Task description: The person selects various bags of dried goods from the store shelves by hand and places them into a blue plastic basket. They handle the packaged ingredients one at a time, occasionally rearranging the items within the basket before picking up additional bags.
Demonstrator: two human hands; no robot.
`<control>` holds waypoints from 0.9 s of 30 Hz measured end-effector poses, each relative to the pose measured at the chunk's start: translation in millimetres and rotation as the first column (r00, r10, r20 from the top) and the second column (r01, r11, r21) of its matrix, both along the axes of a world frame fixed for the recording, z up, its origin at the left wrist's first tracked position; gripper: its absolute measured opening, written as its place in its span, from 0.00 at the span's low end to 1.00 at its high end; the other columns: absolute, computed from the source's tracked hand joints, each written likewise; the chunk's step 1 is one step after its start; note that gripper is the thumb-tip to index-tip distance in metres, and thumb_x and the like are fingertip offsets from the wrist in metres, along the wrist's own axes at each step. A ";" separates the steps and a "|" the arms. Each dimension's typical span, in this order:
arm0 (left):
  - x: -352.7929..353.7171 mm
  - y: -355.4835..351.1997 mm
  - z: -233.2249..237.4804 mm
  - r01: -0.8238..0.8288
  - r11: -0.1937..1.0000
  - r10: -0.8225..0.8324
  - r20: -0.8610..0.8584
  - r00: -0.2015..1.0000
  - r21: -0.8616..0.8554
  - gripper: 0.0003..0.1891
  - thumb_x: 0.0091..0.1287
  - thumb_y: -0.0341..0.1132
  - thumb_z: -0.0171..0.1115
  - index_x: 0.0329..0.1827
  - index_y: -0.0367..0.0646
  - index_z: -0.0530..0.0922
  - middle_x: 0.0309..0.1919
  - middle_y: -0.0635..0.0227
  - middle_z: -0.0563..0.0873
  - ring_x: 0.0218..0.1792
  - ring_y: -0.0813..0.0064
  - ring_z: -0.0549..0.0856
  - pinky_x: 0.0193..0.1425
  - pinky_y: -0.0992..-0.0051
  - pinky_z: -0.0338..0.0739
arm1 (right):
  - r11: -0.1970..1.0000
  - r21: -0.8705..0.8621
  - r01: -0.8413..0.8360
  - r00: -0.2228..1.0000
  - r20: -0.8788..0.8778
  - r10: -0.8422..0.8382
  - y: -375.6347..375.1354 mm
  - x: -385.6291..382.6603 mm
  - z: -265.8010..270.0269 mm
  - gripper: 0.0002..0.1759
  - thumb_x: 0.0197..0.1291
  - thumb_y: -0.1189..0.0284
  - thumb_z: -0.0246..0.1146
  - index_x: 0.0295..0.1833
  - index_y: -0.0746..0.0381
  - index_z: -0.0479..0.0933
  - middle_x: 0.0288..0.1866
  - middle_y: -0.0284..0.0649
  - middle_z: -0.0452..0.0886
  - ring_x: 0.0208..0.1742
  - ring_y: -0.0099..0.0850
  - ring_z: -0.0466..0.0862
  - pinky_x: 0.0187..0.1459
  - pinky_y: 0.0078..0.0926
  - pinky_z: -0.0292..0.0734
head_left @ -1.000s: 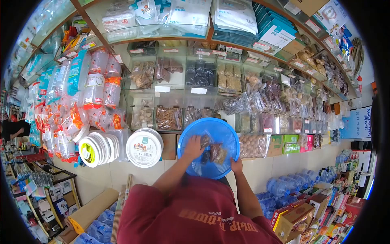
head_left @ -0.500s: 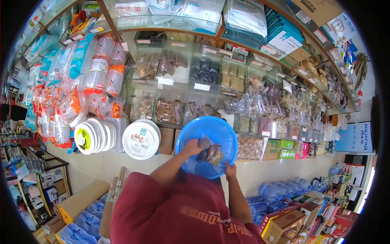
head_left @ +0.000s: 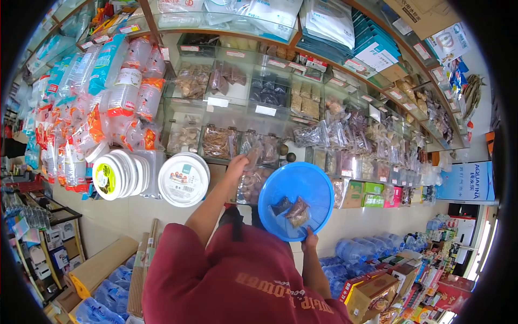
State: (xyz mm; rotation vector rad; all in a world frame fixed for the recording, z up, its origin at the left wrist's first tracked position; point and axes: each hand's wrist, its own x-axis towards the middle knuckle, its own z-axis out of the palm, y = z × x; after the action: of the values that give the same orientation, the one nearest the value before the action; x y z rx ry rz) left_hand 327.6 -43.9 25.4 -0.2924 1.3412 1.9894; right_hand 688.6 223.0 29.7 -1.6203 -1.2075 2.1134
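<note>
My right hand (head_left: 310,241) grips the lower rim of a blue plastic basket (head_left: 318,181), which is tilted towards the camera. Inside the basket lie a dark packet (head_left: 281,205) and a brownish bagged packet (head_left: 298,211). To the basket's left, my left hand (head_left: 239,163) is closed on a small clear bag (head_left: 252,156), held at the front of a glass compartment of bagged dried goods (head_left: 268,149). The bag's contents are hard to make out. Round brown items (head_left: 251,186) sit in a bin just below that hand.
Stacked white round lids (head_left: 184,180) stand left of my left arm. Bagged plastic cups (head_left: 123,92) hang at the left. Glass shelves of packets (head_left: 267,90) run across the front. Water bottles (head_left: 359,251) and cartons (head_left: 374,297) stand at the lower right.
My left hand has moved out of the basket, up and left to the shelf, with a clear bag in it. The basket has shifted right, held by my right hand.
</note>
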 end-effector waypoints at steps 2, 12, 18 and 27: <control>-8.3 7.5 -15.2 0.021 0.999 -0.021 -0.026 0.999 -0.031 0.13 0.60 0.34 0.52 0.45 0.39 0.75 0.35 0.64 0.79 0.36 0.73 0.81 0.33 0.74 0.76 | 0.999 0.045 0.024 0.999 -0.022 -0.023 -2.7 9.4 1.5 0.19 0.62 0.74 0.55 0.58 0.67 0.67 0.50 0.43 0.77 0.48 0.40 0.80 0.46 0.41 0.80; 27.9 65.6 -14.2 -0.043 0.490 -0.467 -0.304 0.830 -0.871 0.29 0.58 0.42 0.60 0.59 0.34 0.64 0.56 0.45 0.71 0.57 0.47 0.71 0.61 0.59 0.66 | 0.998 0.049 0.050 0.997 0.060 -0.053 -13.5 20.7 7.4 0.17 0.63 0.75 0.54 0.56 0.67 0.68 0.49 0.44 0.77 0.44 0.38 0.81 0.43 0.39 0.81; 97.5 29.1 -23.3 -0.100 0.784 -0.423 -0.645 0.636 -0.613 0.27 0.58 0.34 0.60 0.60 0.34 0.62 0.56 0.46 0.71 0.57 0.48 0.71 0.61 0.60 0.66 | 0.991 0.134 -0.026 0.988 0.151 0.005 -20.0 17.7 1.3 0.15 0.61 0.75 0.56 0.53 0.69 0.71 0.42 0.40 0.79 0.38 0.32 0.81 0.37 0.30 0.79; 115.6 -6.7 14.2 -0.275 0.768 -0.286 -0.695 0.659 -0.578 0.33 0.55 0.28 0.59 0.64 0.35 0.58 0.55 0.45 0.70 0.56 0.46 0.71 0.60 0.59 0.66 | 0.985 0.091 -0.147 0.984 0.113 0.137 -40.7 -38.6 9.2 0.12 0.61 0.75 0.58 0.49 0.68 0.74 0.42 0.40 0.80 0.39 0.33 0.82 0.39 0.31 0.79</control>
State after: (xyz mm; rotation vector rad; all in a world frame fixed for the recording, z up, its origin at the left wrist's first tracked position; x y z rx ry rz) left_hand 443.2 -50.6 39.6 0.3146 2.5803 1.5820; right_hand 650.0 182.3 39.0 -1.6675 -1.4782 2.0343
